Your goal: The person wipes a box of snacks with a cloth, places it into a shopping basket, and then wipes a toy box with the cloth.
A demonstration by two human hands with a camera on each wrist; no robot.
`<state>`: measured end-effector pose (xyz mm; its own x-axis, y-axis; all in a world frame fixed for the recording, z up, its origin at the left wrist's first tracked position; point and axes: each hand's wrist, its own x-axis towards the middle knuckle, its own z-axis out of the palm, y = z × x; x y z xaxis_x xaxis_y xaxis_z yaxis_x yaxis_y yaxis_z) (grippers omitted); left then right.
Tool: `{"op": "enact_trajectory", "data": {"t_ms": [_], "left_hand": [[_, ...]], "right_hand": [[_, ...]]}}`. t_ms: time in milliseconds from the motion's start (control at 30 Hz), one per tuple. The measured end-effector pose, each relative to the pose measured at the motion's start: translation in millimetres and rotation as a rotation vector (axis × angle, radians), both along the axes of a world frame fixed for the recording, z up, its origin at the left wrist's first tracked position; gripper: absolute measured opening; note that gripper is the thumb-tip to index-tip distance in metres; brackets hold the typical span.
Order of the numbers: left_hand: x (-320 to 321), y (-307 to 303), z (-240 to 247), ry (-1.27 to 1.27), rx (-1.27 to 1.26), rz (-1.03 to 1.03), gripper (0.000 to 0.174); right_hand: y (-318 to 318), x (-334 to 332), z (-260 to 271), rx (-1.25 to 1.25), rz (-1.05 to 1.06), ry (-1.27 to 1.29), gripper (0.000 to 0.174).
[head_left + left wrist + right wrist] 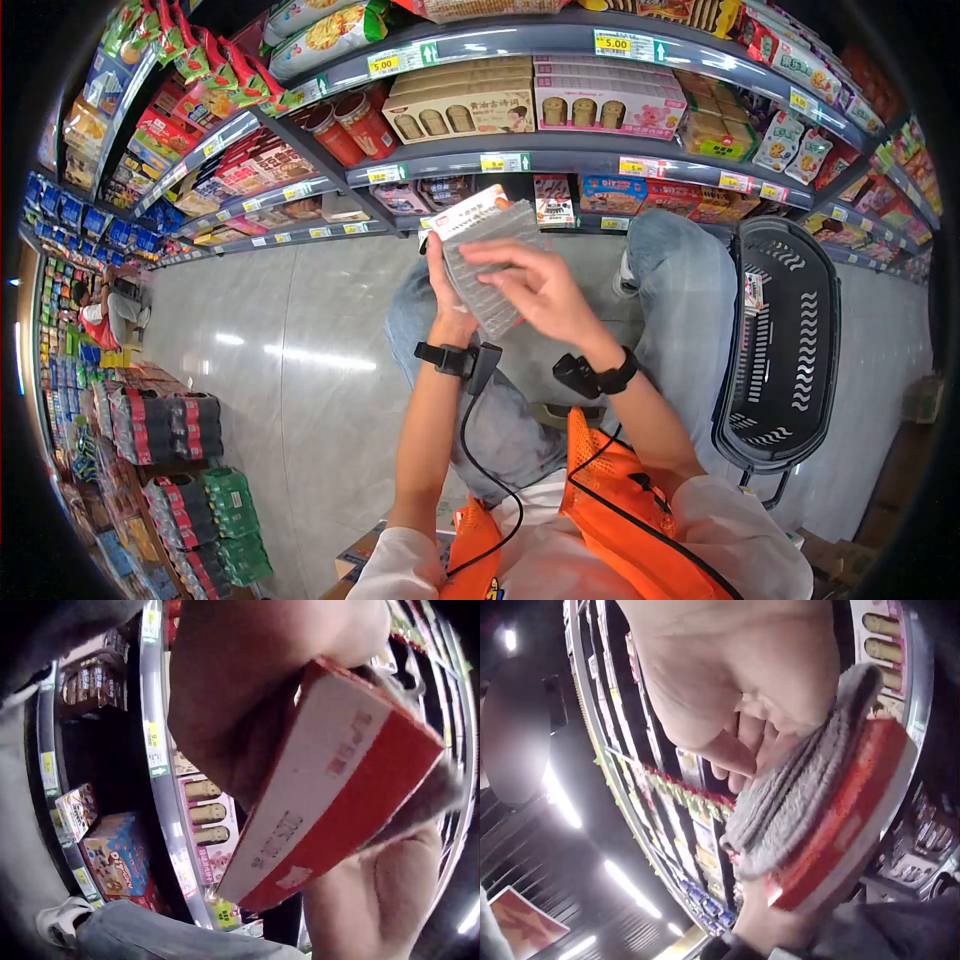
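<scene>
you are in a shop, a supermarket aisle by the look of it. curved by the lens, long shelves point(450, 158) of packaged food stand before you, with price tags point(612, 43) clipped along their front edges, two reading 5.00. behind one front edge sit rows of biscuit boxes point(460, 105); above them lie snack bags point(330, 40), and at a shelf's left end hang small packets point(228, 72). a black shopping basket point(785, 385) stands beside your right leg, bottle packs point(150, 425) are stacked over to your left, and strip lights point(630, 889) run overhead.
</scene>
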<state>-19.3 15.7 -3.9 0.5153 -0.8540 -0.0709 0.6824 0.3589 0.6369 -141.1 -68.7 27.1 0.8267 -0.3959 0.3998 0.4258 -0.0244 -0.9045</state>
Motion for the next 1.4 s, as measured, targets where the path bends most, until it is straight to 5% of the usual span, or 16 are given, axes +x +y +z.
{"op": "enact_trajectory", "data": {"t_ms": [200, 400, 533, 700, 833, 900, 1000, 1100, 1233, 1400], "left_hand": [[-4, -1, 0, -0.052, 0.199, -0.059, 0.081], [-7, -3, 4, -0.063, 0.139, 0.003, 0.074], [-3, 1, -4, -0.024, 0.099, -0.03, 0.071], [-5, 4, -6, 0.129, 0.099, -0.107, 0.067], [-15, 0, 2, -0.003, 0.26, 0.02, 0.072], [10, -9, -66, 0.228, -0.292, -0.247, 0.07], [-6, -8, -36, -0.004, 0.119, -0.023, 0.068], [-1, -10, -21, 0.253, -0.01, -0.186, 0.077], [0, -10, -11, 0.054, 0.094, -0.056, 0.086], [-7, -17, -19, 0.0, 0.129, -0.14, 0.088]], "right_hand": [[-20, -6, 0, 0.074, 0.016, 0.183, 0.028], [2, -3, 20, -0.314, -0.243, 0.155, 0.036], [1, -5, 17, -0.677, -0.196, 0.174, 0.037], [-4, 7, 27, -0.753, -0.124, 0.156, 0.033], [-16, 19, 48, -0.731, -0.068, 0.154, 0.024], [-22, 19, 61, -0.731, 0.012, 0.262, 0.022], [-35, 24, 54, -0.7, 0.273, 0.355, 0.014], [-39, 25, 36, -0.421, 0.663, 0.459, 0.016], [-34, 21, 16, -0.368, 0.914, 0.62, 0.023], [-50, 13, 4, -0.161, 0.906, 0.621, 0.026]]}}
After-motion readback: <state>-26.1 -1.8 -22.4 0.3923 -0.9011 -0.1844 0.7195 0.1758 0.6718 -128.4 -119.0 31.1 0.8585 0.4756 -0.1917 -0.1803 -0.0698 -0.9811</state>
